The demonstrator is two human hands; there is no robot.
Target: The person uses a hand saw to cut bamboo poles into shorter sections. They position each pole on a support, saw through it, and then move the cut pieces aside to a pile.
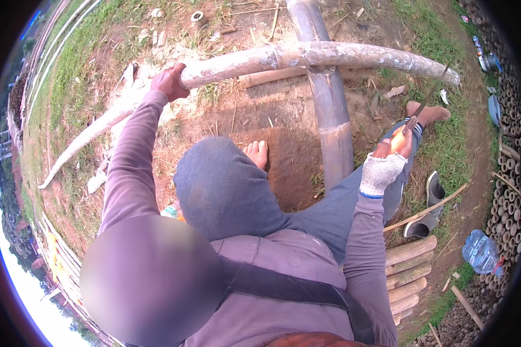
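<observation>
A long pale, blotched bamboo pole (307, 56) runs from the far left to the far right. It rests across a thicker grey bamboo log (337, 133). My bare left hand (171, 82) is closed round the pole, left of the log, hiding a short stretch of it. On the right, my right hand (391, 159), in a white fingerless glove, grips the orange-yellow handle of a long-bladed knife (425, 103). Its thin dark blade points up and away, the tip close to the pole's right end; whether they touch I cannot tell.
A shorter bamboo piece (272, 76) lies under the pole. My bare feet rest on the ground nearby. To the right are dark-and-grey footwear (427, 220), a thin stick (428, 207), a clear plastic bottle (481, 253) and stacked bamboo (509, 214). Bamboo slats (411, 272) are beside me.
</observation>
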